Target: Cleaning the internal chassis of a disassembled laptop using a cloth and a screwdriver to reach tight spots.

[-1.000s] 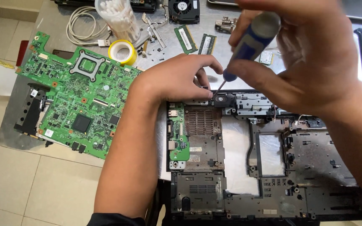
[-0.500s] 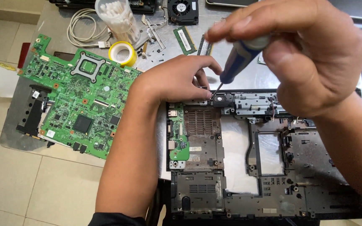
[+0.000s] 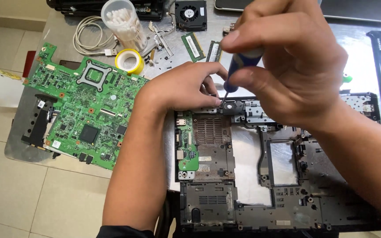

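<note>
My right hand [image 3: 287, 66] grips a blue-handled screwdriver [image 3: 239, 66], its tip pointing down at the top edge of a black laptop base shell [image 3: 252, 207]. My left hand [image 3: 181, 90] rests on that top-left edge, fingers pressed against the frame beside the screwdriver tip. A small green daughter board [image 3: 186, 145] sits in the left side of the shell. The screw under the tip is too small to make out.
A large green motherboard [image 3: 84, 114] lies to the left on a grey mat. Behind it are a roll of yellow tape [image 3: 129, 61], a jar of cotton swabs [image 3: 122, 22], a white cable [image 3: 87, 37], two memory sticks [image 3: 201, 47], a small fan [image 3: 190, 14].
My right hand has tilted and shifted with the screwdriver, its handle now more upright; the tip stays at the same spot. The left hand holds still.
</note>
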